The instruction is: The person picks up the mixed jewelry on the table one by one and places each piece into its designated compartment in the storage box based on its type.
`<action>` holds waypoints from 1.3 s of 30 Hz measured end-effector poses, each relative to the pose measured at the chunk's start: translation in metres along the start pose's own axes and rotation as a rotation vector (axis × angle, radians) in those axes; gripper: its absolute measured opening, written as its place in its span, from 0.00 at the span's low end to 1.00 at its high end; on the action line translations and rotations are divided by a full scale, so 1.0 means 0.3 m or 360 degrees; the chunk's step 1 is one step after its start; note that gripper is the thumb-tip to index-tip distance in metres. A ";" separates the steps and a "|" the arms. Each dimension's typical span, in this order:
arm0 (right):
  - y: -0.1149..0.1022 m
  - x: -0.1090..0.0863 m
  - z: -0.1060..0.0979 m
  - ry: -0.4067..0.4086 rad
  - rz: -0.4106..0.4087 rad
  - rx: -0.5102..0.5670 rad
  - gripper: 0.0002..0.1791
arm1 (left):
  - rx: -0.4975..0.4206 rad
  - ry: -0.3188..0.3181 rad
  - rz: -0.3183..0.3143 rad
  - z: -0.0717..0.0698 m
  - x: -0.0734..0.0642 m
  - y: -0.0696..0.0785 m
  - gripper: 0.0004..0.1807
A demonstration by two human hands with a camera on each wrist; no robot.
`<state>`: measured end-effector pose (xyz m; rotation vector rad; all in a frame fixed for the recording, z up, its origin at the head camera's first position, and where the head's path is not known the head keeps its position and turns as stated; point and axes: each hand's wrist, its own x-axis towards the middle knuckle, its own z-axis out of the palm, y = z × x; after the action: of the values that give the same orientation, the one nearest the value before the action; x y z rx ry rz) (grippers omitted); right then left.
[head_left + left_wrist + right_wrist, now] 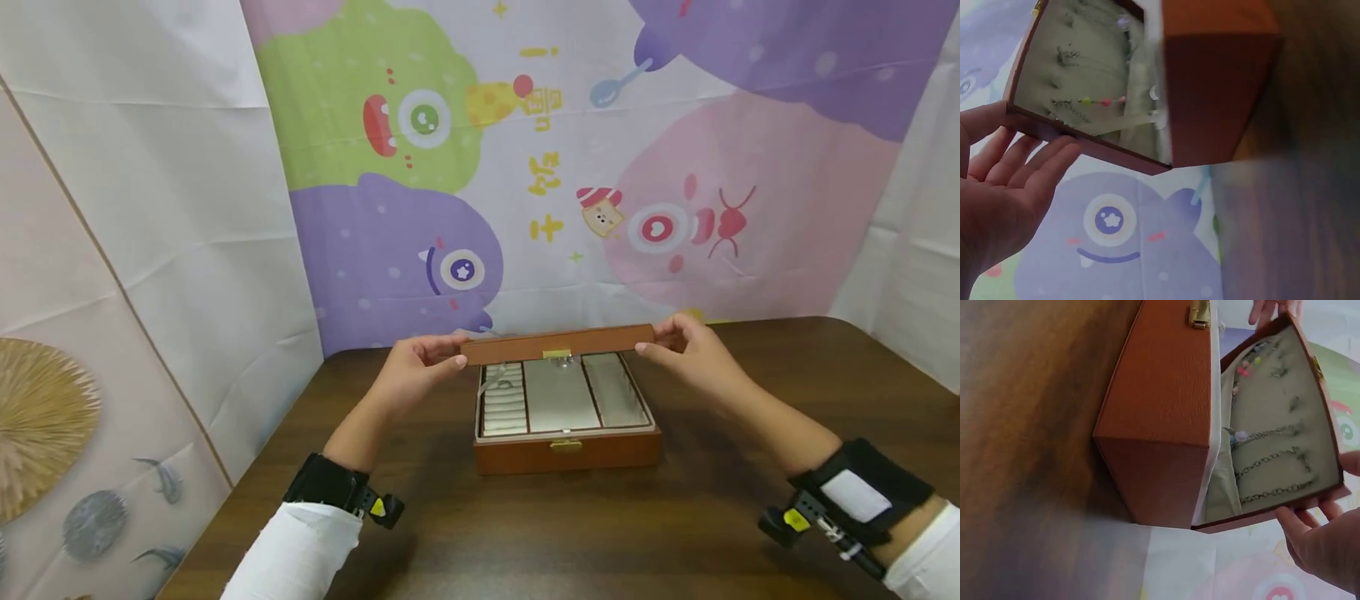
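Note:
A brown jewelry box [517,460] stands on the table, its hinged lid [510,350] raised at an angle. At the lid's left corner, my left hand [412,371] pinches the edge between thumb and fingers. My right hand [697,354] grips the opposite corner the same way. Cream ring rolls [505,408] fill the left compartment, and a ring sits among them. Silver chains [1275,461] hang on the lid's pale lining in the right wrist view. A strand with coloured beads [1105,101] also hangs there, seen in the left wrist view.
The dark wooden table [480,533] extends around the box on all sides. Behind it hangs a cloth with cartoon monsters [450,150]. A gold latch plate [566,446] is on the box's front. White cloth [187,192] covers the left side.

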<state>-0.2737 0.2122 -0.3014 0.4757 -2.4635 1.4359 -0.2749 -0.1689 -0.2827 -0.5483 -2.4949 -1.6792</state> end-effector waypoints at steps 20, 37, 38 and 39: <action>0.045 -0.113 0.012 -0.0234 -0.0027 -0.0173 0.32 | 0.0316 -0.0005 0.0205 0.094 -0.154 -0.078 0.15; 0.048 -0.117 0.038 -0.0196 -0.0248 -0.0386 0.25 | 0.0690 -0.0027 0.0537 0.110 -0.160 -0.104 0.17; 0.049 -0.118 0.039 -0.0194 -0.0262 -0.0411 0.25 | 0.0713 -0.0028 0.0556 0.111 -0.161 -0.104 0.17; 0.049 -0.118 0.040 -0.0194 -0.0275 -0.0432 0.25 | 0.0733 -0.0029 0.0573 0.112 -0.161 -0.104 0.17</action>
<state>-0.2478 0.2140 -0.3321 0.7140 -2.5857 1.0155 -0.2363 -0.1607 -0.3363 -0.8845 -2.4815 -0.9402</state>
